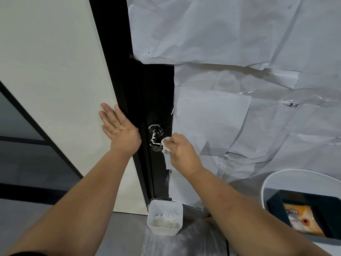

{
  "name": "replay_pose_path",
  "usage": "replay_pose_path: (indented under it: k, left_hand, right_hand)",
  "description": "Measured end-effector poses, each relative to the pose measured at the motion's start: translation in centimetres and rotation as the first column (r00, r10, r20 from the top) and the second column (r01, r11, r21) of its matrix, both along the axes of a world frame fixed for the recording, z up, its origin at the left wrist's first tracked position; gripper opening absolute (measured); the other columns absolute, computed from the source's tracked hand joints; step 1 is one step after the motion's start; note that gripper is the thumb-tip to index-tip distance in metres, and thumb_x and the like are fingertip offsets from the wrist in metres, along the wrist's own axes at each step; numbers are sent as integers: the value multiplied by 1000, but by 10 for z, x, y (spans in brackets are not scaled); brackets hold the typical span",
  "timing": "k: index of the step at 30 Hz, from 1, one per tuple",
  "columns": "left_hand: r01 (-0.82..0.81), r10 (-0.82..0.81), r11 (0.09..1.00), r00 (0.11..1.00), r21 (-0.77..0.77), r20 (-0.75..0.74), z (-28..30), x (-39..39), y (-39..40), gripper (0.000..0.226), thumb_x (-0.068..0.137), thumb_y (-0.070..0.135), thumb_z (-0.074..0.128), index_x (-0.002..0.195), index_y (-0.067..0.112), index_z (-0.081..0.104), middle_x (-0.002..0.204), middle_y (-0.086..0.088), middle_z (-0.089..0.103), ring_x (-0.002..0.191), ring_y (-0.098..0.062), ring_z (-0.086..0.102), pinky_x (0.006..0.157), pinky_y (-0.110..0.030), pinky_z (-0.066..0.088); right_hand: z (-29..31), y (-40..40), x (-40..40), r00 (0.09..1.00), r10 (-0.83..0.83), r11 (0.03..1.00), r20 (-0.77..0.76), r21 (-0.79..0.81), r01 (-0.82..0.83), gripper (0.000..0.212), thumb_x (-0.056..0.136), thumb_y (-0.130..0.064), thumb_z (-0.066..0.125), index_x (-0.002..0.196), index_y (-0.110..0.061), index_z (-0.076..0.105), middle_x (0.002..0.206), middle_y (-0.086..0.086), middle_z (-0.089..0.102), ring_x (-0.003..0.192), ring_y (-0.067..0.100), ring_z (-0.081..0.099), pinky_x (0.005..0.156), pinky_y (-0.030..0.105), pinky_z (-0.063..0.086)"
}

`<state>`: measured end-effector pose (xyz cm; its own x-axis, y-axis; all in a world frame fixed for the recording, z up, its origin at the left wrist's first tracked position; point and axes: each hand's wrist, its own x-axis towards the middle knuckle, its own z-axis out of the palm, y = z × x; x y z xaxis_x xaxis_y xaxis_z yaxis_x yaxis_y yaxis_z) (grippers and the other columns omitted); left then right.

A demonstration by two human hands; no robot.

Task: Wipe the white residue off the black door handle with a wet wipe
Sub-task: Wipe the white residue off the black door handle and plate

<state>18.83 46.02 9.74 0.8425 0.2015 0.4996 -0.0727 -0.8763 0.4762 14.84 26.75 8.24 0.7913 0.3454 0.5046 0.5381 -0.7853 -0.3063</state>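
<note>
Wipe [166, 145] in right hand [181, 151] beside handle [156, 134]

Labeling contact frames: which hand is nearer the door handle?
Right. The right hand holds the wet wipe at the door handle's right edge; the left hand rests flat on the wall, left of it.

White residue [155, 133] on black door handle [156, 138]

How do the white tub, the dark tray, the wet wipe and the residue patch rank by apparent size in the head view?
1. dark tray, cut off by the frame
2. white tub
3. wet wipe and residue patch: too alike, wipe partly hidden by right hand
</note>
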Motion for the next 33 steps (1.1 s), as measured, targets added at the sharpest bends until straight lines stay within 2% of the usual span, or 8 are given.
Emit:
replay_pose_path:
  k: [6,10,13,16,19,25,30,33]
  left_hand:
    - [-2,2,1000,1000,-1,-4,-1,1,0,98,86,6,56,146,-2,-20,152,-41,-16,139,-61,-13,111,-71,9]
    - [-1,1,1000,1000,0,-9,-1,0,0,98,86,7,56,146,0,-21,152,-41,-16,139,-61,-13,111,-72,9]
    - [-13,13,1000,1000,0,-16,0,1,-1,99,86,7,57,146,2,-21,152,-41,-15,140,-60,-12,111,-71,11]
    - [-16,16,1000,1000,-2,-17,0,0,-1,97,88,11,56,146,1,-20,152,-41,-14,140,-60,-11,111,-71,12]
    - [-23,23,1000,1000,1,-12,1,-1,-1,96,88,13,57,146,1,-19,152,-42,-12,140,-61,-9,111,-71,14]
    - [-27,27,1000,999,9,-21,1,-1,-1,96,88,14,58,146,1,-18,152,-42,-10,140,-61,-8,111,-69,14]
    - [-27,27,1000,999,10,-21,0,0,0,97,87,11,59,147,-1,-17,152,-42,-11,140,-61,-8,111,-69,14]
    - [-29,29,1000,999,9,-19,1,-1,0,97,88,13,58,146,2,-18,152,-42,-10,140,-61,-8,112,-69,14]
  right_hand:
    - [-39,-17,-26,979,114,993,-169,13,-114,30,73,11,64,93,-10,72,98,3,65,94,25,62,77,29,54]
    - [-35,-15,-36,771,10,875,-637,378,302,26,92,-2,47,83,-22,62,79,-8,59,70,9,55,62,14,42]
    - [-42,-10,-35,589,141,611,-796,538,581,28,91,-4,46,76,-22,61,75,3,59,74,21,55,70,28,47]
    - [-37,-6,-36,520,299,380,-800,599,705,27,89,6,48,91,-14,66,90,9,67,89,26,64,92,42,53]
    - [-30,-4,-37,503,404,268,-764,624,734,35,84,19,43,97,-6,63,94,11,67,88,24,63,92,37,50]
    - [-26,-2,-38,485,436,258,-758,621,740,31,85,17,47,95,-6,66,90,12,67,82,26,61,80,38,47]
    - [-20,-4,-38,442,338,356,-831,548,757,20,94,1,50,100,-14,62,102,7,67,86,21,65,84,38,56]
    - [-16,-5,-39,457,325,201,-828,533,822,27,92,10,41,95,-9,60,98,11,64,79,25,65,80,41,59]
